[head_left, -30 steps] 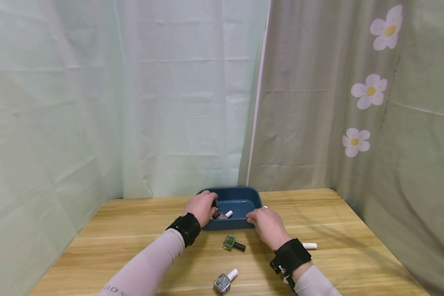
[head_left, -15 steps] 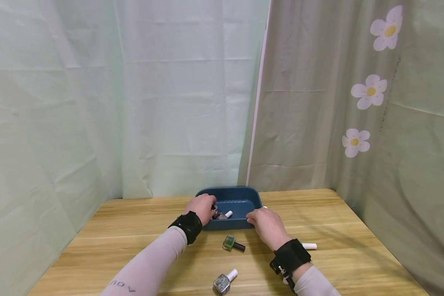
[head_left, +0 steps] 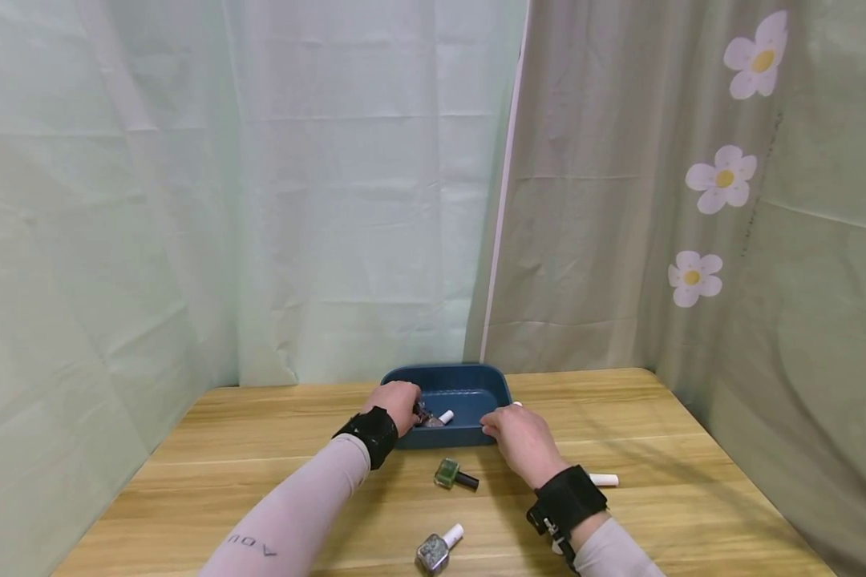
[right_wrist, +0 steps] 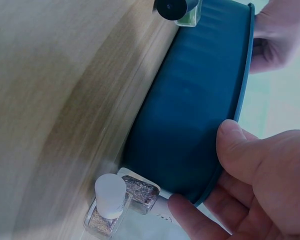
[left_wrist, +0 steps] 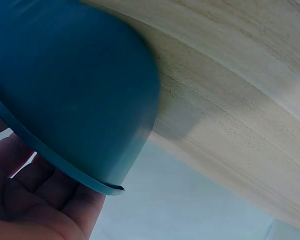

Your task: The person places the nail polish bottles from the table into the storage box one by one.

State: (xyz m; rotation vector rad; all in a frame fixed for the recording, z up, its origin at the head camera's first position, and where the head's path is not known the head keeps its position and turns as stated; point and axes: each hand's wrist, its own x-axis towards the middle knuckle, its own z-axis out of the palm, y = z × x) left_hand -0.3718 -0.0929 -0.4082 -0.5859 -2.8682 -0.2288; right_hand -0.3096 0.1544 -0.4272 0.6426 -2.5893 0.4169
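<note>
A dark blue box (head_left: 443, 437) stands at the table's far side. My left hand (head_left: 393, 405) reaches over its left end, fingers bent down inside around a dark nail polish bottle (head_left: 418, 410), mostly hidden. Beside those fingertips, a white-capped nail polish bottle (head_left: 445, 417) lies in the box. My right hand (head_left: 523, 441) holds the box's near right corner; in the right wrist view its thumb (right_wrist: 231, 132) presses the rim. From the left wrist, the box wall (left_wrist: 85, 95) covers what the left fingers hold.
A green nail polish bottle (head_left: 447, 473) with a black cap lies before the box. Nearer lies a silver glitter bottle (head_left: 433, 553). A white cap (head_left: 604, 480) shows beyond the right wrist. Two glitter bottles (right_wrist: 141, 192) are near the box's right end.
My left hand has sunk slightly lower into the box with the dark bottle, and its forearm has shifted a little right. The right hand stays on the rim.
</note>
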